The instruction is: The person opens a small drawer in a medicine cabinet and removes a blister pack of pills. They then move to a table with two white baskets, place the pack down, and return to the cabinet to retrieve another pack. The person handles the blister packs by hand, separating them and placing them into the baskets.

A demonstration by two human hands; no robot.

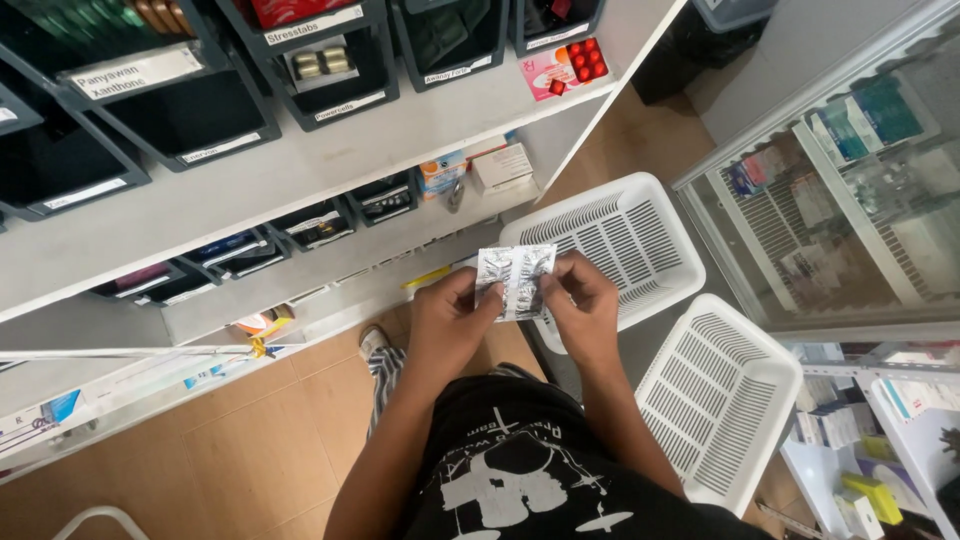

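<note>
Both my hands hold a silver foil blister strip [516, 275] of tablets in front of my chest. My left hand [450, 318] pinches its left edge with thumb and fingers. My right hand [582, 308] grips its right edge. The strip is flat and faces up towards me, above the floor and the rim of a white basket.
White shelves [300, 170] with black labelled bins [330, 70] of medicine boxes stand in front and to the left. Two white slotted plastic baskets [625, 235] [720, 400] sit on the floor to the right. A glass cabinet [850, 180] stands at the far right. A red blister pack [570, 65] lies on the shelf.
</note>
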